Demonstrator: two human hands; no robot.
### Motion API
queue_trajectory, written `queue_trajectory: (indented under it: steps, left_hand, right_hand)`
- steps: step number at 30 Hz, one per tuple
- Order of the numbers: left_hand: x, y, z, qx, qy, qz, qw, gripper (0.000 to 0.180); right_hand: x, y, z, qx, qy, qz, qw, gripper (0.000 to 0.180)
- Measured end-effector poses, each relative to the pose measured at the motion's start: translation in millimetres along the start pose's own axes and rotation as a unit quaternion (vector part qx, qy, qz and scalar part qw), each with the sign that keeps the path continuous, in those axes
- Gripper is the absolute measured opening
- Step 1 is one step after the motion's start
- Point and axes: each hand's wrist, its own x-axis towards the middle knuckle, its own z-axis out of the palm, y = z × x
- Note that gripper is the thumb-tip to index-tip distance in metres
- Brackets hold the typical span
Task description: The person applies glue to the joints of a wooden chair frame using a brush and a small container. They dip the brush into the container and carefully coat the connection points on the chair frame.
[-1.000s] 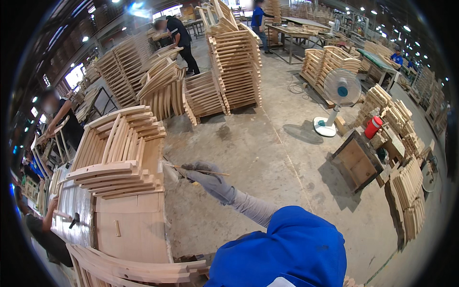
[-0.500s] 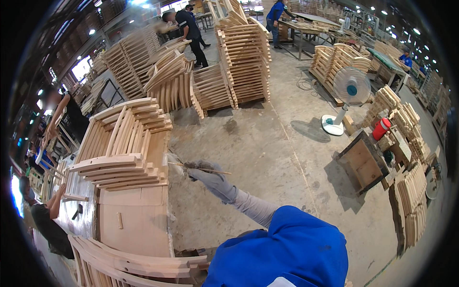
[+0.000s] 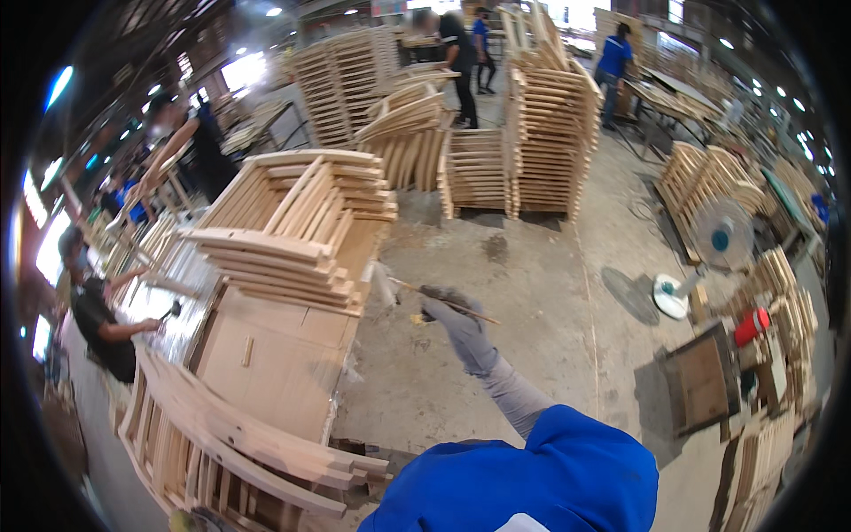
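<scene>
My right hand (image 3: 454,321), in a grey glove with a darker palm, reaches out over the concrete floor. Its fingers are closed round a thin wooden stick (image 3: 483,316), which sticks out on both sides of the hand. To the left of it is a board-topped table (image 3: 275,332) carrying a stack of pale wooden slatted frames (image 3: 275,239). A small wooden piece (image 3: 247,351) lies on the bare board. More curved wooden frames (image 3: 239,434) stand at the near left. My left hand does not show; my blue-clothed body covers the lower middle.
At the left a person (image 3: 105,324) grips a black-headed hammer (image 3: 171,310) beside a shiny worktop. Tall frame stacks (image 3: 550,142) stand ahead. A fan (image 3: 722,235), a wooden box (image 3: 700,377) and a red jug (image 3: 751,326) are at right. Other people work farther back.
The view has turned left, so the scene sits farther right. My right hand still holds the stick. At the left, the person has taken up the hammer that lay on the worktop.
</scene>
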Motion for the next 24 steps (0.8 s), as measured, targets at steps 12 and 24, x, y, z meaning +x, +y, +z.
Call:
queue_trajectory:
  steps: [12, 24]
  left_hand:
    - [25, 28, -78, -0.262, -0.095, -0.118, 0.953, 0.044]
    - [5, 33, -72, -0.252, 0.011, -0.092, 0.963, 0.043]
  right_hand:
    - [-8, 14, 16, -0.056, 0.045, -0.049, 0.996, 0.025]
    - [-3, 11, 23, -0.052, 0.008, -0.033, 0.998, 0.025]
